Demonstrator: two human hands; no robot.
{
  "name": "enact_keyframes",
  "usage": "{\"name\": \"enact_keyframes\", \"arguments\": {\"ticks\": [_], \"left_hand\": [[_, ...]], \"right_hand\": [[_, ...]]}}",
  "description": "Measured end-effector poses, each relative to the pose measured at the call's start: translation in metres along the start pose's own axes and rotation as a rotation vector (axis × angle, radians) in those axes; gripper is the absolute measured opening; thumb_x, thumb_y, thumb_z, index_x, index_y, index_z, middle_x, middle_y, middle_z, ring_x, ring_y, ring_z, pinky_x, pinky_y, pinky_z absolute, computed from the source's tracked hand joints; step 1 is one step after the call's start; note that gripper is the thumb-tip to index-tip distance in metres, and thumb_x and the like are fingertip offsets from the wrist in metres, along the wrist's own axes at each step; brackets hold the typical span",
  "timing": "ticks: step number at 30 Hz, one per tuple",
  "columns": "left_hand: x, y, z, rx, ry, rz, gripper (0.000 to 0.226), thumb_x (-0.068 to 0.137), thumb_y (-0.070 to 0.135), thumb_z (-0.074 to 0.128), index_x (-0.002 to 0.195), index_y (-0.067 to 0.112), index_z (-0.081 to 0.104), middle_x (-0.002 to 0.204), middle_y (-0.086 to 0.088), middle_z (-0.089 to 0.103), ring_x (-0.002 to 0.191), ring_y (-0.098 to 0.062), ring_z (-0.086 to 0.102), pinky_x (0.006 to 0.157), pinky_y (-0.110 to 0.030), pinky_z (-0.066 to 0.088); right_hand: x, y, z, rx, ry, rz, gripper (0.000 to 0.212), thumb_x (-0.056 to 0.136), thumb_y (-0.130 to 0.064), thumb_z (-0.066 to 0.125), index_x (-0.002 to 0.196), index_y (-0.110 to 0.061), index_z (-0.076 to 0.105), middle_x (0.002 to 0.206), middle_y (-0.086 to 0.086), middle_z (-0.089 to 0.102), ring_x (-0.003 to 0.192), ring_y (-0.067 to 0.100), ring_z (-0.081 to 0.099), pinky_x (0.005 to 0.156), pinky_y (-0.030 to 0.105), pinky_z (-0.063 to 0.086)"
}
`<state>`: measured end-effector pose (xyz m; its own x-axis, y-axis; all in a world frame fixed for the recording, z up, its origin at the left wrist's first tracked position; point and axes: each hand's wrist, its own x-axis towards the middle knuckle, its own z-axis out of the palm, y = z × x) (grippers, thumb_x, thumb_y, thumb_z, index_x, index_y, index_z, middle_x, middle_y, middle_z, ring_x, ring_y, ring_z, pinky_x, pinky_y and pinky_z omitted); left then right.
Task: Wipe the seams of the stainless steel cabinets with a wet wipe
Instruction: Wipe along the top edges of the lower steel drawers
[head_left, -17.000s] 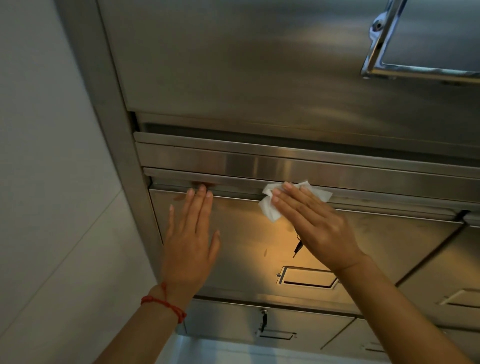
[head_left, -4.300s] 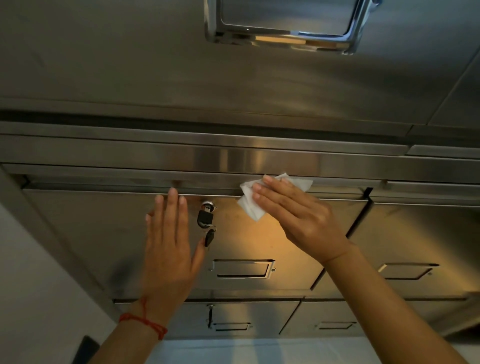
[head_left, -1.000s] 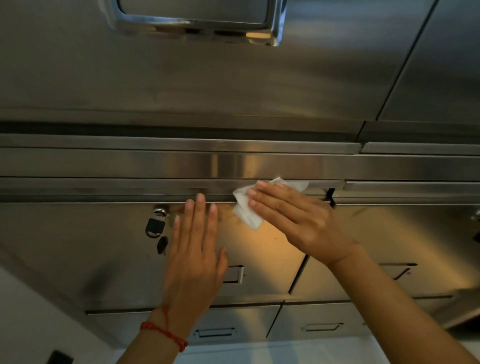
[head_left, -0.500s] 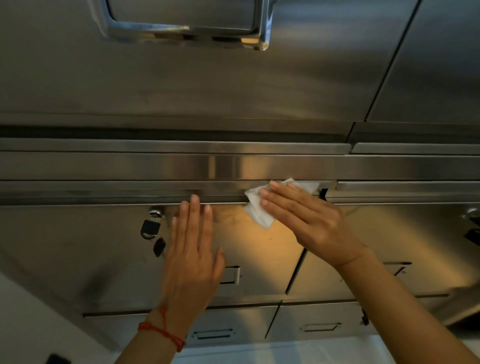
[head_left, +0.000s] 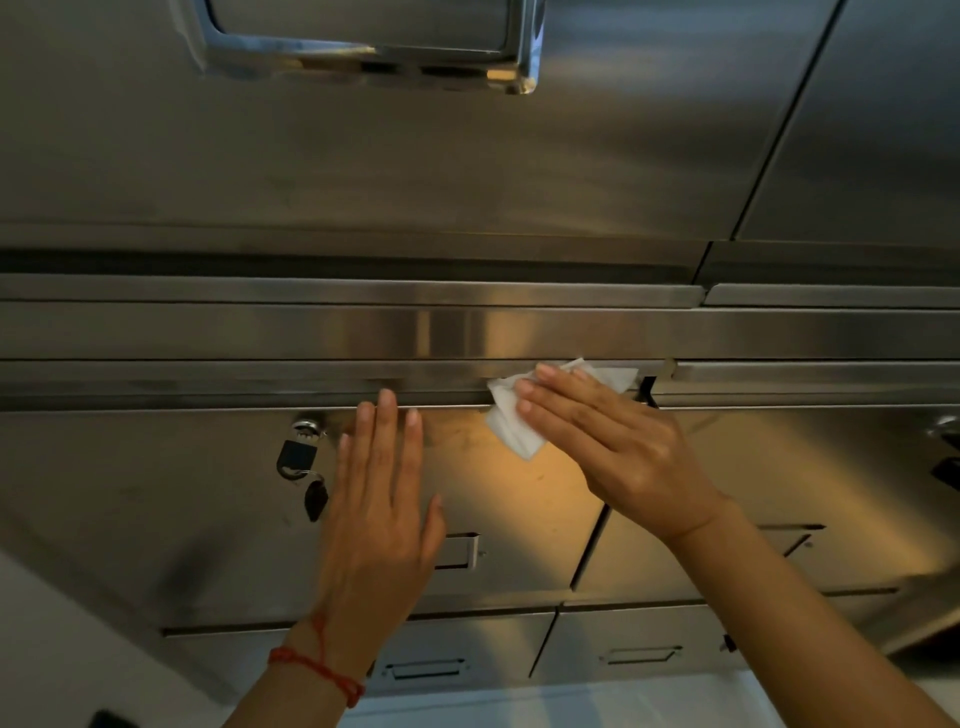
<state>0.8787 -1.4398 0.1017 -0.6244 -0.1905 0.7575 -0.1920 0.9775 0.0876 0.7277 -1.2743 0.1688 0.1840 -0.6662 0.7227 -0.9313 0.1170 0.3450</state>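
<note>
Head view: right hand (head_left: 618, 457), fingers flat, presses the wet wipe (head_left: 524, 415) onto the horizontal seam (head_left: 260, 408) above the drawer; left hand (head_left: 382, 514) rests open on the drawer front (head_left: 156, 493). Risk: near the vertical gap (head_left: 647, 389), the wipe could snag or slip free, being unpinched.

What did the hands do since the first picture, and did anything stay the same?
The right hand slid the wet wipe rightward along the seam under the steel ledge, from near the cabinet's left edge to the vertical gap between two drawers. The left hand followed, passing the padlock. Nothing was picked up or let go: the right hand's flat fingers still press the wipe, and the left hand stays flat on the drawer front.
</note>
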Motion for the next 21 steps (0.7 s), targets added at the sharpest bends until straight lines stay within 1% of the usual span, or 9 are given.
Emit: {"name": "enact_keyframes", "arguments": {"ticks": [4, 6, 9, 12, 16, 19, 21], "left_hand": [[0.000, 0.001, 0.000, -0.003, 0.010, -0.007, 0.064, 0.087, 0.020, 0.043, 0.140, -0.007, 0.022, 0.148, -0.028, 0.019, 0.140, -0.037, 0.014, 0.109, -0.052, 0.024], [0.000, 0.002, 0.000, -0.007, 0.010, -0.013, 0.063, 0.087, 0.021, 0.043, 0.140, -0.006, 0.022, 0.148, -0.028, 0.019, 0.140, -0.037, 0.014, 0.109, -0.052, 0.024], [0.000, 0.000, 0.000, -0.004, -0.002, -0.008, 0.063, 0.088, 0.022, 0.041, 0.141, -0.005, 0.019, 0.148, -0.028, 0.018, 0.140, -0.037, 0.014, 0.109, -0.053, 0.024], [0.000, -0.001, 0.002, -0.004, 0.003, 0.000, 0.063, 0.088, 0.021, 0.041, 0.141, -0.005, 0.020, 0.148, -0.028, 0.018, 0.140, -0.038, 0.015, 0.109, -0.053, 0.024], [0.000, 0.004, 0.002, -0.013, 0.015, -0.021, 0.064, 0.088, 0.021, 0.042, 0.141, -0.007, 0.020, 0.148, -0.028, 0.017, 0.140, -0.037, 0.014, 0.110, -0.052, 0.024], [0.000, 0.005, 0.002, -0.021, 0.019, -0.023, 0.063, 0.088, 0.021, 0.042, 0.140, -0.007, 0.020, 0.148, -0.029, 0.018, 0.140, -0.038, 0.014, 0.109, -0.052, 0.024], [0.000, 0.004, 0.001, -0.020, 0.019, -0.022, 0.062, 0.088, 0.021, 0.042, 0.140, -0.007, 0.021, 0.147, -0.029, 0.019, 0.139, -0.038, 0.016, 0.107, -0.054, 0.026]], "right_hand": [[0.004, 0.002, 0.001, 0.014, -0.048, -0.047, 0.029, 0.095, 0.001, 0.052, 0.123, -0.002, 0.057, 0.128, 0.015, 0.057, 0.125, 0.026, 0.050, 0.102, 0.040, 0.045], [0.001, 0.006, -0.002, 0.005, -0.050, -0.037, 0.029, 0.095, 0.000, 0.052, 0.123, -0.002, 0.057, 0.128, 0.014, 0.057, 0.125, 0.026, 0.050, 0.101, 0.041, 0.045], [-0.003, 0.006, -0.005, -0.012, -0.019, -0.008, 0.032, 0.091, 0.002, 0.057, 0.122, -0.002, 0.056, 0.126, 0.014, 0.058, 0.123, 0.026, 0.051, 0.103, 0.039, 0.044], [-0.001, 0.001, -0.004, -0.008, -0.004, 0.012, 0.030, 0.090, 0.003, 0.056, 0.120, -0.002, 0.058, 0.124, 0.015, 0.060, 0.121, 0.027, 0.053, 0.102, 0.039, 0.044], [-0.002, 0.006, -0.009, -0.002, -0.053, -0.022, 0.030, 0.092, 0.003, 0.054, 0.122, -0.001, 0.057, 0.126, 0.015, 0.058, 0.123, 0.028, 0.051, 0.102, 0.041, 0.044], [-0.011, 0.012, -0.016, -0.011, -0.073, 0.012, 0.033, 0.089, 0.004, 0.058, 0.122, -0.001, 0.056, 0.127, 0.016, 0.057, 0.124, 0.029, 0.050, 0.103, 0.041, 0.042], [-0.016, 0.013, -0.019, -0.019, -0.077, 0.037, 0.033, 0.089, 0.005, 0.057, 0.121, 0.000, 0.057, 0.126, 0.016, 0.057, 0.123, 0.030, 0.051, 0.102, 0.042, 0.043]]}}
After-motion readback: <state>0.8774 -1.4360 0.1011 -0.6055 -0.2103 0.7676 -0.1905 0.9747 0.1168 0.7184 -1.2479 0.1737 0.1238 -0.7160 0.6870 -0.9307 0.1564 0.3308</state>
